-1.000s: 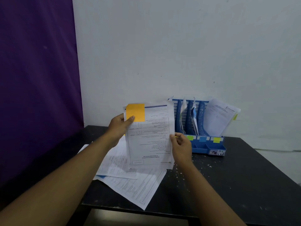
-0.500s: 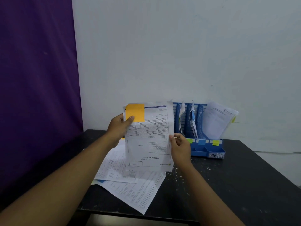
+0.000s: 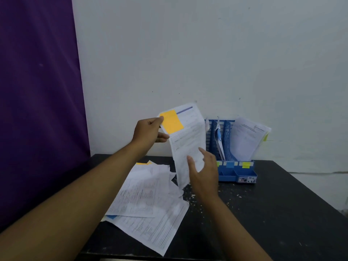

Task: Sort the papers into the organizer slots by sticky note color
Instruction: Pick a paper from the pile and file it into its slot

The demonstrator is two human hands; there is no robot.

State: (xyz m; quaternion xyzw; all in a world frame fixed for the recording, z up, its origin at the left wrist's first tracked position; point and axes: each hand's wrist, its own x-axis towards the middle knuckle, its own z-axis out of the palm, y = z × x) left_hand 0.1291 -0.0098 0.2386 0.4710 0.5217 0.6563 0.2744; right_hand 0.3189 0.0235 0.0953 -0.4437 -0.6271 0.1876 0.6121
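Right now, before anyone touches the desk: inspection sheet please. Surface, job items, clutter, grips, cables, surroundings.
Surface: black table, matte, against the wall.
Job's things: held sheet with an orange sticky note at its top corner. Loose paper pile lies fanned on the table. Blue organizer stands at the back with filed papers in its slots. Its front labels are green, blue and yellow.
Clutter: white specks scattered near the pile.
Grips: left grip pinches the sheet's top corner by the note. Right grip has straight fingers at the sheet's lower edge; contact unclear.
Cables: nothing seen.
Surroundings: white wall, purple curtain.
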